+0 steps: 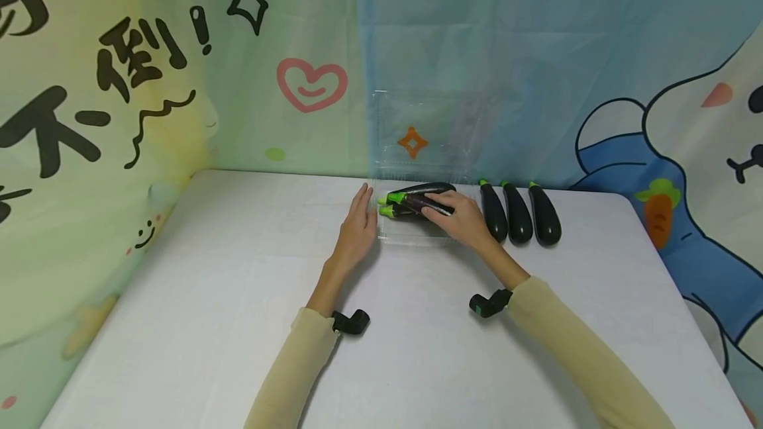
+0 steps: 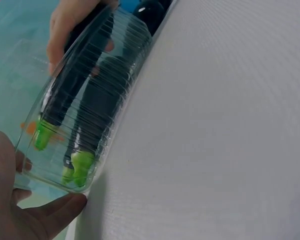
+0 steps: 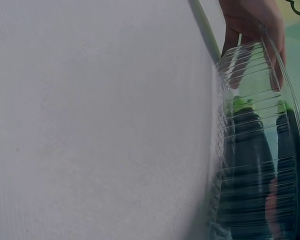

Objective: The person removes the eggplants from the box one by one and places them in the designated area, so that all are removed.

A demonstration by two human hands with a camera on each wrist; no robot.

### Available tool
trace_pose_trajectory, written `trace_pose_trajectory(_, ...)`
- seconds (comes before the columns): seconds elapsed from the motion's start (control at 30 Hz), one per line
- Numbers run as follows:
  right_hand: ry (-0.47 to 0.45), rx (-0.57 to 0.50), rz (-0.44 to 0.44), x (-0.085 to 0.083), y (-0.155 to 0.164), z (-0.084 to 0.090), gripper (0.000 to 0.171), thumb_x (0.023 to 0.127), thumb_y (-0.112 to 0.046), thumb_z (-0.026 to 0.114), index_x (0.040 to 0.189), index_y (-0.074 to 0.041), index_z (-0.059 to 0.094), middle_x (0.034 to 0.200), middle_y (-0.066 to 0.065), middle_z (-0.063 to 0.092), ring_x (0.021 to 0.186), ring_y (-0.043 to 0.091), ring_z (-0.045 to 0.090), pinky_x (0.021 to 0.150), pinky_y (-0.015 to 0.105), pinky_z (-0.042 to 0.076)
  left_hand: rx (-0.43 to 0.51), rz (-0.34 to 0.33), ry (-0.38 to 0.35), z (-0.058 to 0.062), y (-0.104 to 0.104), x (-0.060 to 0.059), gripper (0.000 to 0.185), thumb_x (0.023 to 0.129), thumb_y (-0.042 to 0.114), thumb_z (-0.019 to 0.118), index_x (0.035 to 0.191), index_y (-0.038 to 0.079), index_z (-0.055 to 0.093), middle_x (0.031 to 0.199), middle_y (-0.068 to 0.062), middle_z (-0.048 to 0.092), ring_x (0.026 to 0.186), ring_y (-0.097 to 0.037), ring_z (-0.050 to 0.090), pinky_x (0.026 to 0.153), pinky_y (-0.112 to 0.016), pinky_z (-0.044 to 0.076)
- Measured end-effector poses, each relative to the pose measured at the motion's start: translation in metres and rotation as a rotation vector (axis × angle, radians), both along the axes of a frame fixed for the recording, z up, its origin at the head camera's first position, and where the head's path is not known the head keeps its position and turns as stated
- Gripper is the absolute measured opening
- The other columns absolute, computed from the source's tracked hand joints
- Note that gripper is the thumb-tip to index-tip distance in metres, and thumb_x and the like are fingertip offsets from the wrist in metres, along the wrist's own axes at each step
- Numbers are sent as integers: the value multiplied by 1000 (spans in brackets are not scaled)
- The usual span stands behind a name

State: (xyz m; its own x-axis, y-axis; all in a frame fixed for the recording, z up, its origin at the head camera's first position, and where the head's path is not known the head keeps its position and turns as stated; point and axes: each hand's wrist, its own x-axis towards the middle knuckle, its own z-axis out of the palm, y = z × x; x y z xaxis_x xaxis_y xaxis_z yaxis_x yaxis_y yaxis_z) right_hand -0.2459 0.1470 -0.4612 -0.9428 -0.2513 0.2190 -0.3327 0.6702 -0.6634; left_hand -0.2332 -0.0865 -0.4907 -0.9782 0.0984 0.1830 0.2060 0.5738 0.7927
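Head view. Both forearms reach up the white table [image 1: 238, 296] toward 12 o'clock, in pale yellow sleeves with a black strap-mount at each wrist. The left hand [image 1: 357, 220] lies flat, fingers straight and together, its tips against the left end of a clear box [image 1: 411, 234], at the box's 9 o'clock. The right hand [image 1: 459, 217] comes in from 4 o'clock and rests on the top eggplant [image 1: 411, 202] of a small pile in the box, fingers curved over its dark body; how firmly it grips I cannot tell. The green stems point to 9 o'clock. The box's clear lid [image 1: 417, 131] stands open against the backdrop. Three more eggplants [image 1: 518, 220] lie side by side at the box's 3 o'clock, just beside the right hand, stems toward 12.

Left wrist view. The left hand's thumb and fingers [image 2: 45, 215] touch the box's ribbed end wall [image 2: 97, 95] at lower left. Through the wall show two dark bodies and green stems [image 2: 77, 167], and the other hand on top at 11 o'clock. The head view hides this ribbing and the contact.

Right wrist view. The ribbed wall [image 3: 250, 150] fills the right edge, the eggplants dim behind it. The left hand's fingers [image 3: 252, 22] sit at the far end, 1 o'clock. The right hand's own fingers do not show clearly here.
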Motion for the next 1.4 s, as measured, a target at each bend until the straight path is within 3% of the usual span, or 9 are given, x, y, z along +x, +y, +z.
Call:
trace_pose_trajectory(0.37, 0, -51, -44, 13, 1, 7, 47, 91, -30, 68, 132, -9, 61, 126, 17, 63, 116, 36, 57, 97, 53, 46, -10, 2, -20, -2, 1, 1, 52, 102, 19, 34, 153, 9, 29, 163, 1, 22, 149, -20, 25, 119, -42, 28)
trace_pose_trajectory(0.63, 94, -39, -111, 43, 6, 16, 42, 89, -21, 68, 129, -9, 64, 119, 17, 63, 97, 33, 61, 72, 44, 51, -7, -8, -33, -1, 2, 1, 52, 102, 19, 34, 153, 9, 27, 163, 2, 20, 149, -19, 23, 120, -41, 27)
trace_pose_trajectory(0.93, 93, -122, -157, 74, 20, 20, 42, 87, -13, 63, 129, -10, 63, 124, 16, 60, 101, 31, 58, 76, 44, 49, -8, -3, -21, -1, 1, 2, 53, 102, 20, 34, 153, 9, 28, 163, 0, 21, 149, -21, 25, 119, -43, 27)
trace_pose_trajectory(1.13, 123, -138, -203, 99, 29, 14, 43, 86, -13, 68, 129, -8, 63, 122, 14, 63, 99, 25, 59, 74, 31, 48, -15, 1, -16, -2, 0, 2, 53, 102, 20, 33, 153, 9, 29, 163, 1, 22, 148, -20, 25, 119, -43, 28)
trace_pose_trajectory(1.4, 125, -201, -266, 123, 48, 4, 45, 88, -8, 68, 132, -9, 61, 124, 12, 61, 100, 0, 49, 76, 4, 38, -4, 0, -7, 1, 2, 1, 52, 101, 19, 32, 153, 8, 29, 162, -3, 23, 148, -21, 25, 119, -43, 28)
